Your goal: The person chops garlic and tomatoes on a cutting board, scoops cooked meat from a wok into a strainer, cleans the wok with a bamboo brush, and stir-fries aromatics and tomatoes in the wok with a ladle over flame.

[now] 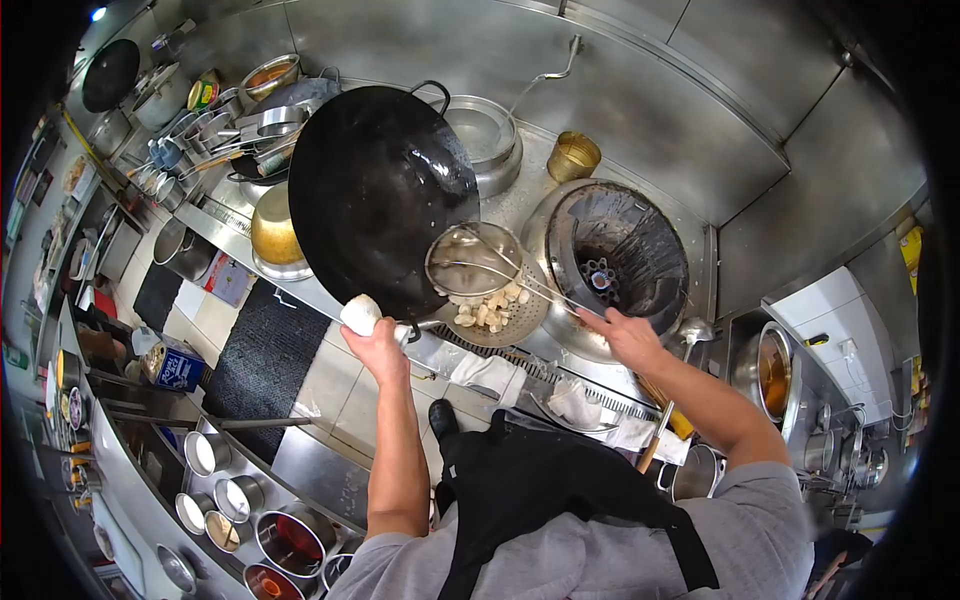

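My left hand (378, 350) is closed around a folded white cloth (361, 315) at the near handle of a large black wok (375, 190). The wok is off the burner and tilted, its dark inside facing me. In my right hand (625, 340) is the handle of a round mesh strainer (474, 262), held beside the wok's right rim. Below the strainer sits a perforated metal skimmer (528, 318) with pale sliced pieces of food (490, 310) on it. The strainer partly covers these. Whether the strainer touches the food I cannot tell.
Right of the wok is a round burner (620, 270). Behind stand a pot of liquid (482, 135) and a brass-coloured container (574, 157). A ladle (697, 332) lies at the right. Several sauce pots, including one with red liquid (295, 540), line the lower-left counter.
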`<act>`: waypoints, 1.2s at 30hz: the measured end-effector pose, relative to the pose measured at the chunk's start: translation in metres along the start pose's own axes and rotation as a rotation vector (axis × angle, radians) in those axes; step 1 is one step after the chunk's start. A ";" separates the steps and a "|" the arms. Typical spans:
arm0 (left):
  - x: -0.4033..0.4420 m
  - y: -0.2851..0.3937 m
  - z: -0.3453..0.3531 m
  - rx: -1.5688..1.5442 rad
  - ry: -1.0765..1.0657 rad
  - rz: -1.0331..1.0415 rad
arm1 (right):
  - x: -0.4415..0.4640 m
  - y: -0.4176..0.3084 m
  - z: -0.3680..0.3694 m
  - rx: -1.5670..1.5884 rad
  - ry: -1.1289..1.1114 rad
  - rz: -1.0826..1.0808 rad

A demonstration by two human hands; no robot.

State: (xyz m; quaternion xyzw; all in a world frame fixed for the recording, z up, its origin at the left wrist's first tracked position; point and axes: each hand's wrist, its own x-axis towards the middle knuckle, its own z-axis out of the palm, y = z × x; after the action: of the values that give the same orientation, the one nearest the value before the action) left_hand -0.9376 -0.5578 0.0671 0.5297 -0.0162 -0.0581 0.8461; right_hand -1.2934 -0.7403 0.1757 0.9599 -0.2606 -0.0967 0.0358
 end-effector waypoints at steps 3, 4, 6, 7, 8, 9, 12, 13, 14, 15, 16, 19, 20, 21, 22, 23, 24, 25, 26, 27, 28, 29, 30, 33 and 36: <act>0.013 0.016 0.010 0.020 -0.033 -0.034 | -0.014 0.008 -0.017 -0.018 -0.056 0.056; 0.020 0.020 0.013 0.044 -0.050 -0.087 | -0.017 0.010 -0.028 -0.027 -0.081 0.084; 0.030 0.038 0.028 0.077 -0.070 -0.040 | -0.023 0.016 -0.051 -0.009 -0.101 0.116; 0.041 0.034 0.030 0.082 -0.082 -0.045 | -0.027 0.015 -0.061 0.011 -0.121 0.143; 0.058 0.029 0.029 0.082 -0.090 -0.006 | -0.030 0.014 -0.070 0.090 -0.137 0.197; 0.072 0.025 0.029 0.083 -0.101 0.031 | -0.033 0.011 -0.069 0.103 -0.144 0.212; 0.097 0.037 0.040 0.073 -0.203 -0.090 | -0.049 0.008 -0.046 0.496 0.158 0.225; 0.098 0.045 0.046 0.045 -0.258 -0.136 | -0.054 0.004 -0.027 0.503 0.158 0.242; 0.094 0.051 0.051 0.029 -0.326 -0.164 | -0.061 -0.003 -0.008 0.657 0.290 0.254; 0.086 0.055 0.056 0.031 -0.341 -0.171 | -0.070 -0.016 -0.008 0.922 0.250 0.365; 0.073 0.057 0.062 0.028 -0.361 -0.249 | -0.078 -0.030 -0.008 1.209 0.247 0.497; 0.024 0.050 0.079 0.055 -0.430 -0.442 | -0.095 -0.051 -0.022 1.773 0.370 0.655; 0.002 0.041 0.085 0.022 -0.460 -0.516 | -0.101 -0.044 -0.021 1.777 0.370 0.654; -0.018 0.021 0.089 -0.007 -0.535 -0.600 | -0.106 -0.033 -0.020 1.760 0.427 0.666; -0.046 0.018 0.102 -0.022 -0.517 -0.720 | -0.111 -0.021 -0.019 1.742 0.479 0.667; -0.079 0.013 0.117 -0.024 -0.464 -0.759 | -0.115 -0.011 -0.025 1.726 0.510 0.608; -0.105 0.006 0.127 -0.119 -0.515 -0.802 | -0.121 0.003 -0.021 1.731 0.536 0.595; -0.131 -0.012 0.135 -0.108 -0.513 -0.882 | -0.129 0.015 -0.016 1.736 0.561 0.582; -0.159 -0.027 0.145 -0.105 -0.499 -0.915 | -0.137 0.024 -0.016 1.720 0.577 0.585; -0.186 -0.029 0.155 -0.065 -0.520 -0.917 | -0.146 0.033 -0.011 1.690 0.585 0.586; -0.212 -0.036 0.161 -0.068 -0.513 -0.952 | -0.157 0.041 -0.002 1.690 0.582 0.547; -0.235 -0.048 0.167 -0.092 -0.473 -0.941 | -0.169 0.050 0.008 1.690 0.582 0.508; -0.255 -0.057 0.170 -0.085 -0.475 -0.938 | -0.180 0.057 0.014 1.700 0.555 0.517; -0.274 -0.075 0.182 -0.042 -0.477 -0.966 | -0.207 0.069 0.028 1.761 0.494 0.605; -0.283 -0.089 0.191 0.038 -0.510 -0.988 | -0.216 0.074 0.045 1.842 0.434 0.606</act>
State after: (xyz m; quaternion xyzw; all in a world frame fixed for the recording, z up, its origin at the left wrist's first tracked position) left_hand -1.2426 -0.7341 0.0806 0.4587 0.0288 -0.5739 0.6778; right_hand -1.5219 -0.6954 0.1768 0.5029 -0.4561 0.3344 -0.6537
